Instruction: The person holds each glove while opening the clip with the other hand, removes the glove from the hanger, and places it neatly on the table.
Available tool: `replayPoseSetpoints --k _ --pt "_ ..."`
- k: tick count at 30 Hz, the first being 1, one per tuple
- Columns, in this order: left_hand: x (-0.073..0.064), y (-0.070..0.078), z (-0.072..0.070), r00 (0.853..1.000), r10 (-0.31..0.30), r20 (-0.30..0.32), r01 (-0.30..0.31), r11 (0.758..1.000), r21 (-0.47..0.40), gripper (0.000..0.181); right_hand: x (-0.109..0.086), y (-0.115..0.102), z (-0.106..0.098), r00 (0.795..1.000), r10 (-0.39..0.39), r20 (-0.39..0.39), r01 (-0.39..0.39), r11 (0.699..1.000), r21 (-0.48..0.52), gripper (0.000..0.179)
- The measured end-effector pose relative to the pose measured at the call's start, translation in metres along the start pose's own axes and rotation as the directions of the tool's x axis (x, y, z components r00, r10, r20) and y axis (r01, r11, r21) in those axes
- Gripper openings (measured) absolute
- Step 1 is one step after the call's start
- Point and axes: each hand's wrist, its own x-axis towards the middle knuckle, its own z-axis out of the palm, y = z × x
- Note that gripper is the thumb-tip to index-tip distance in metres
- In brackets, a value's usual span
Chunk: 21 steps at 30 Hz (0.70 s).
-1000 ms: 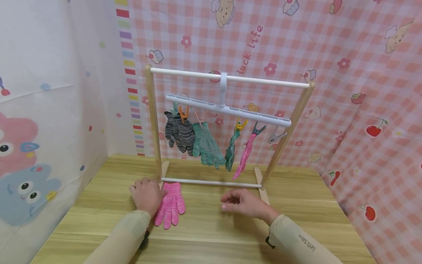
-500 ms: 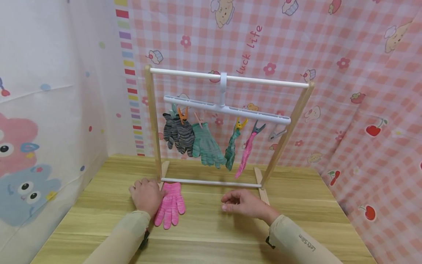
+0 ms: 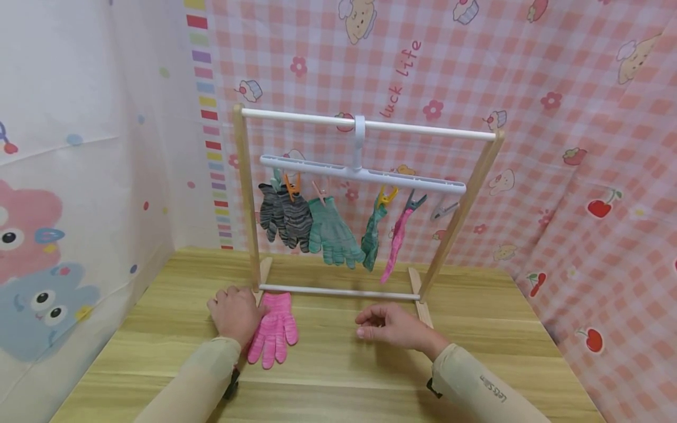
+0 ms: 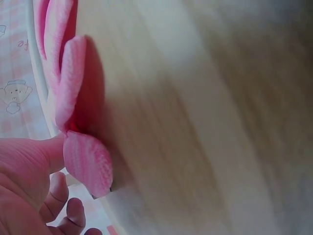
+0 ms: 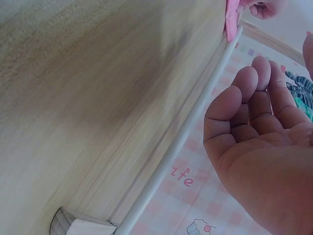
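A pink knit glove (image 3: 274, 332) lies on the table, fingers toward the person. My left hand (image 3: 235, 314) rests at its left edge; in the left wrist view the thumb (image 4: 51, 152) meets the glove while the other fingers hang loosely bent. My right hand (image 3: 394, 326) hovers low over the table to the right, holding nothing, its fingers relaxed and curved. Behind, a white hanger (image 3: 362, 174) bears clipped gloves: dark striped ones (image 3: 288, 217), a green glove (image 3: 334, 232), a second green glove (image 3: 372, 238) seen edge-on and another pink glove (image 3: 396, 244).
A wooden rack (image 3: 245, 194) with a white top rail (image 3: 428, 128) and a low bar (image 3: 338, 292) stands just beyond the hands. An unused grey clip (image 3: 444, 210) hangs at the hanger's right end. Patterned cloth (image 3: 317, 59) closes off the back and sides.
The hanger swings slightly: its left end drifts left and downward, its right end rises a little, and the hung gloves sway along. Both hands and the glove on the table stay put.
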Motion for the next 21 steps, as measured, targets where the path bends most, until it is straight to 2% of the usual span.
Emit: replayPoseSetpoints --k 8,14,21 --pt "-0.001 0.001 -0.002 1.0 0.008 0.012 -0.008 1.0 -0.022 0.055 -0.001 0.001 -0.003 1.0 -0.005 -0.002 0.005 1.0 -0.007 0.043" --pt "-0.002 0.003 -0.005 0.999 0.012 0.044 -0.011 0.999 -0.032 0.054 -0.002 0.002 -0.006 1.0 -0.013 -0.009 0.012 1.0 -0.023 0.044" --pt "-0.008 0.006 -0.013 0.998 0.054 0.028 -0.05 0.991 -0.125 0.04 -0.009 0.001 -0.014 0.998 -0.016 -0.053 0.015 0.999 -0.031 0.044"
